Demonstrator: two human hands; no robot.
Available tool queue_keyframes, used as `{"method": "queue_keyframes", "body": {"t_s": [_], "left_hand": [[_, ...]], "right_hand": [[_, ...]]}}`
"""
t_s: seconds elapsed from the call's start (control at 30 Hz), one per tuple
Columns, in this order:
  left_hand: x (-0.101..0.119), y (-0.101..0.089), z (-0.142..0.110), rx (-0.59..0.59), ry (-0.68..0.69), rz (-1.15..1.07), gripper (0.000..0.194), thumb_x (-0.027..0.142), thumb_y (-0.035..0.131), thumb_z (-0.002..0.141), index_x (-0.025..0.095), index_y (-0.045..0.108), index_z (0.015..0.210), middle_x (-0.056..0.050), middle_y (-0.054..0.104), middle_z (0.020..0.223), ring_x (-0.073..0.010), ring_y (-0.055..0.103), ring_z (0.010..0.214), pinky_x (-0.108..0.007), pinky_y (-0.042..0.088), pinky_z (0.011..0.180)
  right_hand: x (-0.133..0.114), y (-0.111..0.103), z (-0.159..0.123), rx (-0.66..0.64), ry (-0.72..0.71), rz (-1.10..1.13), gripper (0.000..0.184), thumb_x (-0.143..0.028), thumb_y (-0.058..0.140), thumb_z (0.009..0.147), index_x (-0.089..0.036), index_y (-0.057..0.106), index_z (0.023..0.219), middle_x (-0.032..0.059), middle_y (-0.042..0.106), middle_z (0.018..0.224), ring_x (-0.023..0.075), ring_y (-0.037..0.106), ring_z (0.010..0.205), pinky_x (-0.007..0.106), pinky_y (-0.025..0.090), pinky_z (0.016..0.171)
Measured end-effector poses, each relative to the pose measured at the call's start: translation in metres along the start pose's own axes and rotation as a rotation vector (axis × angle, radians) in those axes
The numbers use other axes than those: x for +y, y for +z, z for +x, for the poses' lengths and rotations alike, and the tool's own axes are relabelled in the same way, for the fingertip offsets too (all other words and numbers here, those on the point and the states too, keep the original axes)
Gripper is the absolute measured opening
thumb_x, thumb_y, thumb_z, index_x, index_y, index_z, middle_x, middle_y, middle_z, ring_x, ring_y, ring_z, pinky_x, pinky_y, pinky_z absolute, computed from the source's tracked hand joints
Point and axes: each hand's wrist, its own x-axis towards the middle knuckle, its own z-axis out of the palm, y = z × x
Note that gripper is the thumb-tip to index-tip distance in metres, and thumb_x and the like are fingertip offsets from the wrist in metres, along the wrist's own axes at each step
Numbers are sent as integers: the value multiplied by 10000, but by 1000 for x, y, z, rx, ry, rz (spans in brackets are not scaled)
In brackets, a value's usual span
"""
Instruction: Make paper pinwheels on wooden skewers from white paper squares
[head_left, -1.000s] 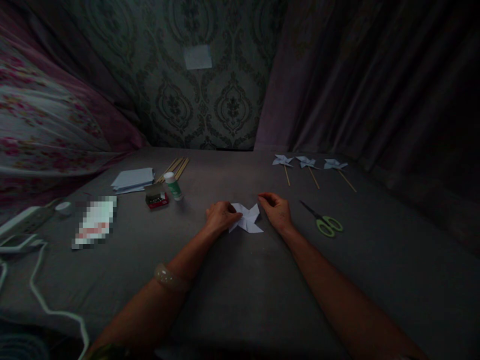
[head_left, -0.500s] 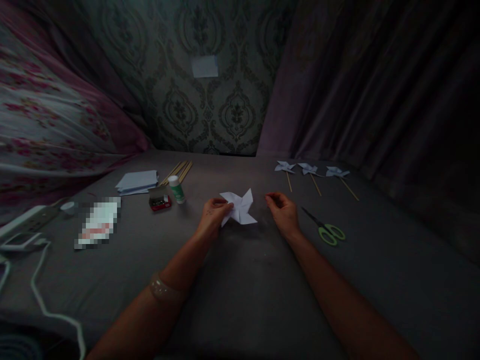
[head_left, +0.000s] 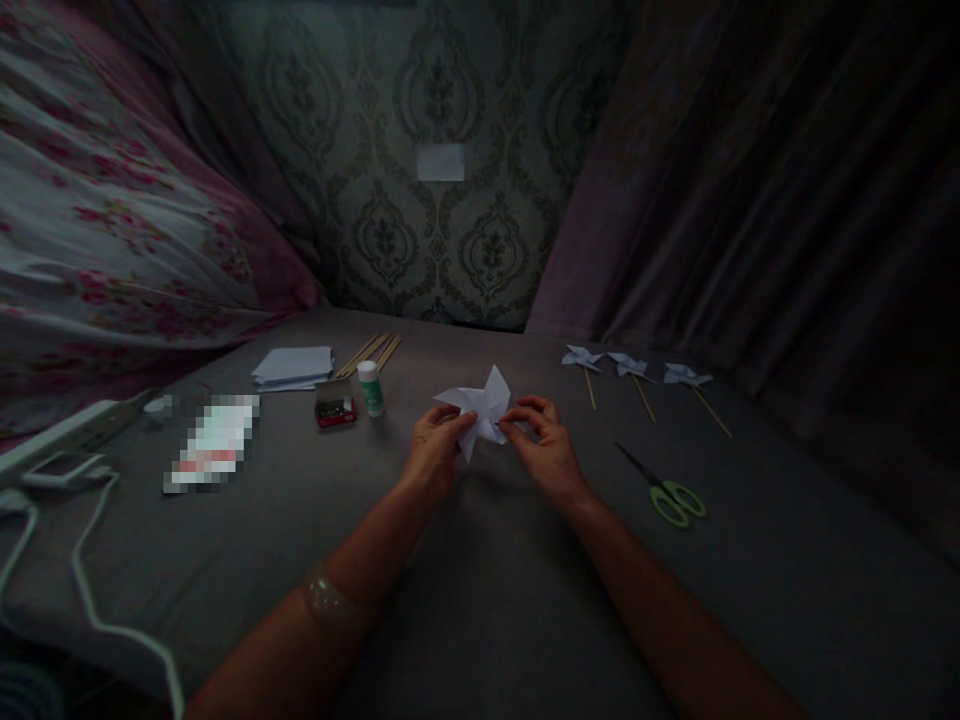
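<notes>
A white paper pinwheel [head_left: 487, 402] with folded, pointed blades is up in front of me. My left hand [head_left: 435, 445] grips its left side, thumb on the front and fingers behind. My right hand [head_left: 546, 448] is closed in a pinch at the pinwheel's right side. A small dark tip shows at its fingertips by the paper, too small to name. Scissors [head_left: 664, 490] with green handles lie to the right of my right hand. Left of my left hand stand a white and green glue stick [head_left: 370, 390] and an open red box [head_left: 335, 411] of small metallic pieces.
At the back right lie three pinwheels on sticks [head_left: 634, 368]. Bare wooden sticks [head_left: 371, 353] and a stack of white paper [head_left: 292, 367] lie at the back left. A power strip [head_left: 82, 432] with a white cable [head_left: 84, 590] runs along the left side.
My right hand has moved left, from apart to the pinwheel's right side. The pinwheel has turned slightly in my left hand. The whole view has shifted a little.
</notes>
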Motion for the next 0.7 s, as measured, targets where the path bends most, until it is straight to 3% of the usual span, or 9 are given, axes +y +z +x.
{"method": "queue_keyframes", "body": {"t_s": [0.23,0.7], "left_hand": [[1,3,-11,-105,95,18,380,217,813,498,148,582,792,4,645,601,-121,596,520,-217,448,519],[1,6,-14,-204,79,-14,284,231,824,498,118,687,719,-38,686,699,-135,613,613,-247,467,621]], "right_hand": [[3,6,-2,33,-25,-11,260,-482,694,730,-224,730,743,76,501,1077,220,509,1069,397,408,988],[2,3,-3,64,-47,-13,271,-493,691,740,-227,741,748,70,519,1079,220,516,1057,403,408,978]]}}
